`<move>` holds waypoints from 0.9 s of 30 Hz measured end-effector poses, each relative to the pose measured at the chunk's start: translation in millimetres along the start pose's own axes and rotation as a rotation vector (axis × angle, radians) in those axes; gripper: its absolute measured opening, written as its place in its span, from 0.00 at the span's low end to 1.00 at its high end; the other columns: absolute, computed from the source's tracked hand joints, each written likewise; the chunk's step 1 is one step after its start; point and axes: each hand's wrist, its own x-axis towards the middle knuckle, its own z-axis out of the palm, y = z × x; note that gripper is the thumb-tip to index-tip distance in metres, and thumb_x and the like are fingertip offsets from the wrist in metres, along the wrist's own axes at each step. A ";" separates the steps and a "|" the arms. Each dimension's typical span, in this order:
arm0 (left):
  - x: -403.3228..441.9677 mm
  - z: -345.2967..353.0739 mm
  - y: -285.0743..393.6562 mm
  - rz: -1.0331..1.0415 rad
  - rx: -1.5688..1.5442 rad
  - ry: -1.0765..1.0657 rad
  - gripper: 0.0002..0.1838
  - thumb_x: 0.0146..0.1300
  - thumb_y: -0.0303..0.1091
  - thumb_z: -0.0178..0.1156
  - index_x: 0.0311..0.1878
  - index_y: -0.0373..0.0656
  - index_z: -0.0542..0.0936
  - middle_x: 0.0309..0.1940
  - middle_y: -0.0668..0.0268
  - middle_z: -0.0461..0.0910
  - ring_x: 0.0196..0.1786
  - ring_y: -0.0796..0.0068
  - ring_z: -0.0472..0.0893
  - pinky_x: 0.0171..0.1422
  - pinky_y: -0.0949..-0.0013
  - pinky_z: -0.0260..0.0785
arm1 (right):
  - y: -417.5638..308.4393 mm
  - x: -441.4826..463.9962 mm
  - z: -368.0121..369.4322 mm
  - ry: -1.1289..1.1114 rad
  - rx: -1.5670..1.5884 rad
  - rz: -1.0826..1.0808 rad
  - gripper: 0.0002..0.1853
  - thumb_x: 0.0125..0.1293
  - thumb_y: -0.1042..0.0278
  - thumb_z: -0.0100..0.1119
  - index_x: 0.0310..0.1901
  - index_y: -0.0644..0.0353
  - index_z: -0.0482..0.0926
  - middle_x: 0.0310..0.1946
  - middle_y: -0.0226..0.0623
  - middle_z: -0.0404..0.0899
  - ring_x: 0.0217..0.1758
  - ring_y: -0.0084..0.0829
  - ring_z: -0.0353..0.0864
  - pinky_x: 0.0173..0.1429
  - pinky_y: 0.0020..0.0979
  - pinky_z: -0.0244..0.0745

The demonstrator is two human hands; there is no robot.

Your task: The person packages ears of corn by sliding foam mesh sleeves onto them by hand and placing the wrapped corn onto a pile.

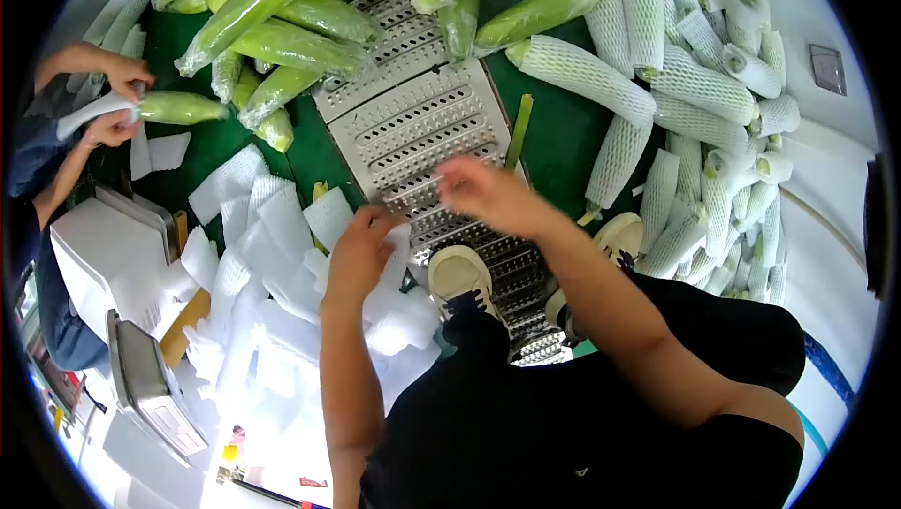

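Observation:
My left hand (pixel 358 254) is curled at the edge of a white foam sleeve (pixel 398 251), with its fingers closed on it. To its right, my right hand (pixel 488 197) is over the perforated metal plate (pixel 422 134); it is blurred, its fingers look loosely apart and I see nothing in them. Loose white foam sleeves (pixel 272 265) are heaped below and left of my left hand. Beyond my hands lie several long green vegetables, probably gourds, in clear film (pixel 310 45). On the right, many similar vegetables in white foam nets (pixel 587 77) are piled up.
At left, another person's hands (pixel 117 101) pull a white sleeve onto a green vegetable (pixel 183 107). A white stool or box (pixel 113 246) and a metal-edged container (pixel 155 382) stand lower left. A green strip (pixel 519 132) lies by the plate. My shoes (pixel 460 274) are on the metal.

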 end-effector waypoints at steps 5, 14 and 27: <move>-1.6 -15.9 20.6 0.126 -0.616 0.258 0.13 0.53 0.15 0.66 0.41 0.38 0.83 0.53 0.59 0.80 0.54 0.67 0.80 0.51 0.69 0.75 | -36.3 -14.9 30.8 -0.339 0.138 -0.145 0.35 0.67 0.67 0.62 0.75 0.52 0.60 0.58 0.41 0.71 0.53 0.29 0.75 0.57 0.31 0.74; 77.0 3.4 121.5 0.327 -0.934 0.618 0.08 0.57 0.18 0.64 0.36 0.39 0.76 0.50 0.61 0.72 0.48 0.71 0.75 0.53 0.71 0.70 | -57.8 -31.4 -8.5 0.204 0.358 -0.467 0.23 0.69 0.56 0.62 0.60 0.59 0.72 0.54 0.35 0.64 0.55 0.28 0.70 0.59 0.31 0.69; 266.2 -31.1 206.0 0.238 -0.908 -0.503 0.10 0.65 0.30 0.64 0.48 0.39 0.81 0.42 0.69 0.83 0.44 0.79 0.81 0.54 0.72 0.73 | -83.6 -18.8 -185.3 0.785 0.799 -0.600 0.11 0.65 0.75 0.63 0.37 0.55 0.68 0.34 0.25 0.70 0.38 0.18 0.69 0.43 0.25 0.68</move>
